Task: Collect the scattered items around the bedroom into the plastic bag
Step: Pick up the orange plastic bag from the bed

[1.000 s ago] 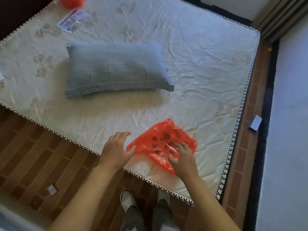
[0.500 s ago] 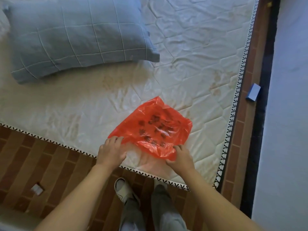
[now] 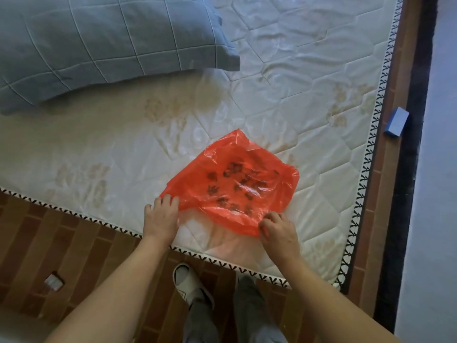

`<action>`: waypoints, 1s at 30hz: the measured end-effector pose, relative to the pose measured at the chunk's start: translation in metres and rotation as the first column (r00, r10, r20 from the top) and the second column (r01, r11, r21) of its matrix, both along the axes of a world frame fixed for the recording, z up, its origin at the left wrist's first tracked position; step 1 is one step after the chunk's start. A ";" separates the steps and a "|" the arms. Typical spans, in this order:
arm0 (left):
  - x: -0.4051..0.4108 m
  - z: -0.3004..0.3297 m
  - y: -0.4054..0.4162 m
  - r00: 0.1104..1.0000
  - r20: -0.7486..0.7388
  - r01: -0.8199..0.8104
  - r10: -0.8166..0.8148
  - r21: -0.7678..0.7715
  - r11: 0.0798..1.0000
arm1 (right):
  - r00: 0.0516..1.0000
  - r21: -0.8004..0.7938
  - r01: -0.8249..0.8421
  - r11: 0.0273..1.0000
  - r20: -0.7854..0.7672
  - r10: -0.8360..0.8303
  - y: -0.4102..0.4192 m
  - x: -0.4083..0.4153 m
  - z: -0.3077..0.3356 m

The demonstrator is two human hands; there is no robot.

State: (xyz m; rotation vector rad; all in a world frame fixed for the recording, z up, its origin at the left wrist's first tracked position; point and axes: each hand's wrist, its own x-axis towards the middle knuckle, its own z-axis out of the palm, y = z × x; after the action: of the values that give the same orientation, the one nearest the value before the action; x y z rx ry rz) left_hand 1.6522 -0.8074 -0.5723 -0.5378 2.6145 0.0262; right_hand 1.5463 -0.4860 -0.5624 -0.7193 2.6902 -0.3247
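A red plastic bag [image 3: 235, 184] with dark printed marks lies flat and crumpled on the white mattress [image 3: 284, 82], near its front edge. My left hand [image 3: 161, 219] pinches the bag's near left corner. At the bag's near right corner, my right hand [image 3: 278, 230] has its fingers curled onto the edge. A small blue box [image 3: 396, 122] lies on the wooden strip to the right of the mattress. On the wooden floor at the lower left sits a small white item [image 3: 53, 282].
A grey-blue checked pillow [image 3: 99, 43] fills the mattress's upper left. The mattress edge runs diagonally in front of me, with my slippered feet [image 3: 190, 283] on the wood-pattern floor below it. A dark border and a pale floor [image 3: 440, 169] lie at the right.
The view has dropped and closed in on the bag. Both hands slid from on top of the bag to its near corners, and the bag now lies flatter and more spread.
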 end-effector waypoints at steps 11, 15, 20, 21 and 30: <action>0.001 0.027 0.003 0.999 -0.045 -0.022 0.023 0.005 1.000 | 0.951 -0.370 0.285 0.884 0.226 -0.211 -0.020 -0.020 0.073; 0.003 0.054 0.000 0.992 -0.109 -0.066 0.068 0.023 0.998 | 0.852 -0.460 0.511 0.726 0.382 -0.357 -0.025 -0.031 0.121; -0.001 0.117 0.002 0.931 -0.286 -0.168 0.227 0.215 0.962 | 0.826 -0.505 0.559 0.658 0.401 -0.395 -0.021 -0.044 0.176; -0.003 0.136 0.006 0.904 -0.318 -0.205 0.285 0.264 0.943 | 0.827 -0.502 0.560 0.659 0.390 -0.405 -0.019 -0.046 0.184; 0.019 0.345 0.065 0.660 -0.554 -0.213 0.507 0.509 0.834 | 0.695 -0.395 0.707 0.587 0.545 -0.469 -0.001 -0.054 0.248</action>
State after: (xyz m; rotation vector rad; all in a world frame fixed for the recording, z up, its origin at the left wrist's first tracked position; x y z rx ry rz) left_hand 1.6711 -0.7425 -0.2269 -1.0579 2.9732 1.0762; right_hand 1.4924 -0.4873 -0.3149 0.1981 2.3282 -1.3661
